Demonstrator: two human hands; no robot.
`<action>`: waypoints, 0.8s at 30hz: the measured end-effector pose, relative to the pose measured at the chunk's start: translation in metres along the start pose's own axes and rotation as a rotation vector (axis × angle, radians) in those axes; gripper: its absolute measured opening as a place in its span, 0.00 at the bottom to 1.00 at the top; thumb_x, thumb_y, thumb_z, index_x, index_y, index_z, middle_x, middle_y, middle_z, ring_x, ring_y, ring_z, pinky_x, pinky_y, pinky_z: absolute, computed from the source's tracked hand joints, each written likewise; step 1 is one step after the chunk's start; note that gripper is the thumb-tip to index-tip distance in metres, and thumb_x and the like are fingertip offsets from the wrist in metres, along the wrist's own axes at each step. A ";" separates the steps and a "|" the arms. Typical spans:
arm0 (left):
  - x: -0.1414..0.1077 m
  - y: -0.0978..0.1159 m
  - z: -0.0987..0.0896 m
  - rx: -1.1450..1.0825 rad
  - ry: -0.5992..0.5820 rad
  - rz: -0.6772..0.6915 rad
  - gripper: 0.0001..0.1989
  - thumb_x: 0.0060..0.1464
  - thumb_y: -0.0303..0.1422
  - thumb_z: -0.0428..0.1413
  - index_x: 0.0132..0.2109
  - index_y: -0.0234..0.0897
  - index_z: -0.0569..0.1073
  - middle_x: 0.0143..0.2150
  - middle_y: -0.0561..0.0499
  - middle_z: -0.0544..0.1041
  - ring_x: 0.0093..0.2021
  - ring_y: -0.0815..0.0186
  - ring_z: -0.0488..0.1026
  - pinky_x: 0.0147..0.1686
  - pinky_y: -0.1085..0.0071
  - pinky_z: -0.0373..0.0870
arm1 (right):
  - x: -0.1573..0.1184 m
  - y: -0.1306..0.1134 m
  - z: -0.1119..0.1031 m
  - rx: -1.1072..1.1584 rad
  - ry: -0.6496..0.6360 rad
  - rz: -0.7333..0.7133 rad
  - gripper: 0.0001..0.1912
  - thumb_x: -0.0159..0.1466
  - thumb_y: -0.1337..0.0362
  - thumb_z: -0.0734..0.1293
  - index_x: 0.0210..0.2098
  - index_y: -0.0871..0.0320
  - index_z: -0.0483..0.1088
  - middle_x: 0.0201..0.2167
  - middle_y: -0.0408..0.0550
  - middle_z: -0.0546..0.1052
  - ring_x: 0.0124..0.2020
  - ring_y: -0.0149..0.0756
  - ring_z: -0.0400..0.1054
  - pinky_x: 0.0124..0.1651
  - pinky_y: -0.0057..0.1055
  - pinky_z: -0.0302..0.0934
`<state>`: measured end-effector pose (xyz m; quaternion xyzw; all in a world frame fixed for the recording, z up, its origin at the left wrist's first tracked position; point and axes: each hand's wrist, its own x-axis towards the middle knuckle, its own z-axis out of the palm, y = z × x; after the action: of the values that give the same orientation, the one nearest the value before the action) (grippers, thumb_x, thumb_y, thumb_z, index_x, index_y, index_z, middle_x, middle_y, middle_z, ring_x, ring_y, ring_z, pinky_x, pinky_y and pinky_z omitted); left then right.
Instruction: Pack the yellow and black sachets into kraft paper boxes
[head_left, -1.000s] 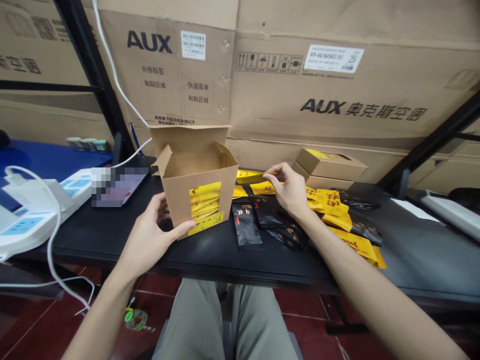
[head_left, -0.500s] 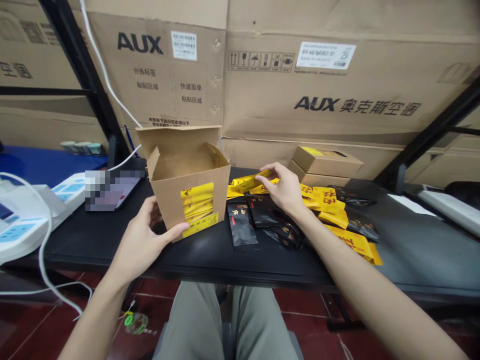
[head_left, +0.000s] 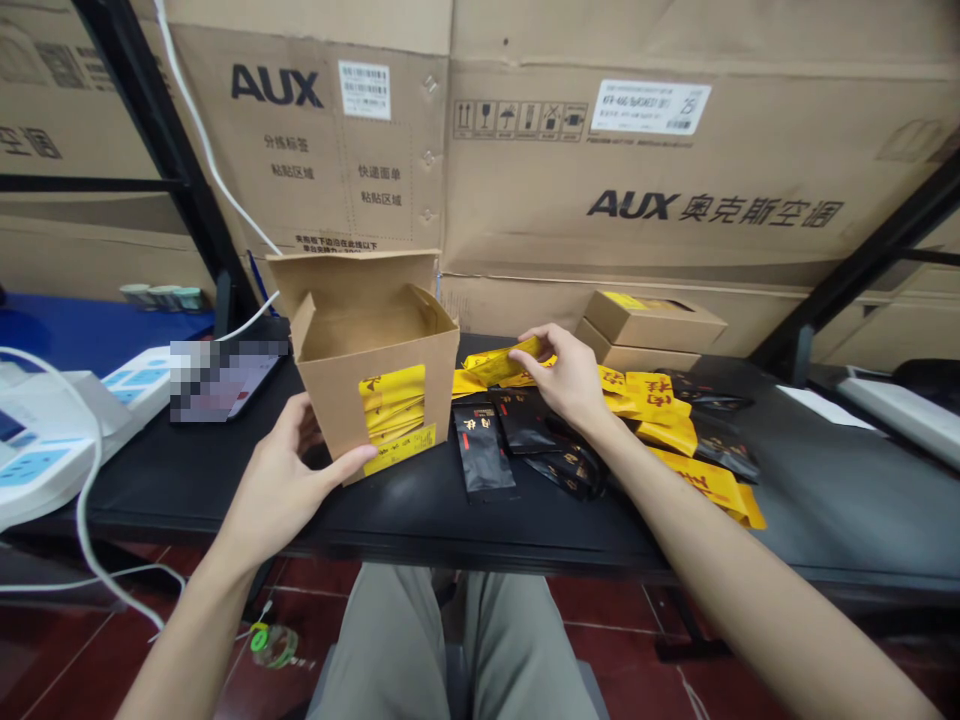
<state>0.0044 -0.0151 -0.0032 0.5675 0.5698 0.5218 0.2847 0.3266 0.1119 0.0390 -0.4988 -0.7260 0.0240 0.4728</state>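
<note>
An open brown cardboard box stands upright on the black table, its lid raised at the back. Yellow packets show through its front window. My left hand grips the box's lower left corner, thumb on the front and fingers round the side. To the right of the box, my right hand pinches a yellow packet above other yellow packets. Several black packets lie just in front of that hand, and more yellow packets spread to its right, partly behind my forearm.
Two closed brown boxes are stacked behind the packets. On the left are a phone, white power strips and a white cable. Large AUX cartons stand behind the table. A bottle lies on the floor.
The box and my left hand appear very slightly further left. My right hand keeps its pinch on the yellow packet in nearly the same place.
</note>
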 end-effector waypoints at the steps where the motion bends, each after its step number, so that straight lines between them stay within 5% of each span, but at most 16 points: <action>1: 0.000 0.000 0.000 -0.001 -0.001 -0.002 0.41 0.44 0.50 0.72 0.63 0.46 0.69 0.65 0.44 0.78 0.64 0.46 0.76 0.64 0.45 0.73 | 0.000 0.000 0.000 -0.004 0.003 0.001 0.08 0.61 0.62 0.73 0.39 0.56 0.76 0.38 0.50 0.81 0.38 0.39 0.72 0.46 0.37 0.66; 9: 0.000 0.000 0.000 0.002 0.000 0.009 0.41 0.44 0.50 0.72 0.62 0.45 0.69 0.64 0.43 0.79 0.62 0.46 0.77 0.64 0.44 0.74 | 0.001 0.001 -0.001 0.055 0.039 -0.059 0.06 0.61 0.62 0.73 0.35 0.56 0.74 0.36 0.48 0.81 0.37 0.37 0.72 0.48 0.38 0.67; 14: 0.000 0.002 0.002 0.005 0.002 0.028 0.39 0.45 0.49 0.71 0.62 0.44 0.69 0.63 0.43 0.79 0.61 0.47 0.78 0.63 0.46 0.75 | 0.000 -0.012 -0.021 0.274 0.164 -0.131 0.08 0.61 0.59 0.73 0.33 0.55 0.73 0.33 0.43 0.80 0.35 0.34 0.73 0.46 0.35 0.68; 20: 0.000 0.007 0.003 0.018 0.001 0.052 0.37 0.46 0.49 0.71 0.60 0.42 0.70 0.61 0.42 0.80 0.58 0.48 0.80 0.60 0.49 0.77 | -0.010 -0.067 -0.073 0.397 0.173 -0.236 0.08 0.57 0.64 0.77 0.32 0.54 0.74 0.30 0.40 0.79 0.31 0.31 0.73 0.35 0.29 0.70; 24: 0.000 0.007 0.002 0.014 -0.012 0.051 0.37 0.46 0.50 0.70 0.60 0.42 0.69 0.61 0.41 0.80 0.59 0.47 0.80 0.59 0.49 0.77 | -0.008 -0.119 -0.089 0.357 0.167 -0.362 0.08 0.61 0.61 0.76 0.33 0.54 0.73 0.32 0.41 0.79 0.32 0.31 0.74 0.38 0.31 0.72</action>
<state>0.0086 -0.0162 0.0027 0.5869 0.5572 0.5214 0.2707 0.3064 0.0069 0.1430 -0.2700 -0.7462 0.0255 0.6079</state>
